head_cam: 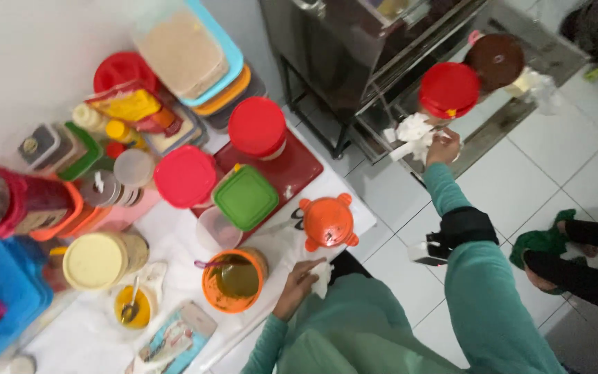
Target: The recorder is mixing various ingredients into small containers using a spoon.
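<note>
Teal sleeves frame both arms. The left hand (297,285) rests at the near edge of the white-covered table (91,339), fingers closed around a crumpled white tissue (322,277) pressed flat to the cloth, which suits wiping or blotting the surface. Just at nine o'clock from that hand stands an open orange plastic tub of brownish-green paste (234,280) with a purple-handled spoon (205,264) laid across its rim, handy for scooping. At twelve o'clock from the hand sits an orange round lid with lobed tabs (327,221), set apart on the cloth, perhaps the tub's own cover, though I cannot tell.

The right hand (443,147) stretches far out toward one o'clock, gripping a bunched white tissue or cloth (411,133) against the edge of a low steel shelf (506,118). On that shelf, just above the hand, stand a red-lidded round jar (449,89) and a brown-lidded round jar (495,60). A black strap with a small device (461,228) wraps the right forearm.

Farther back on the table, toward eleven o'clock, a green square-lidded container (246,197) and a red round-lidded jar (257,127) sit on a dark red tray (306,166), which keeps them grouped. At nine o'clock, a cream-lidded jar (96,261) stands by a small cup of yellow liquid with a metal spoon (133,307).
</note>
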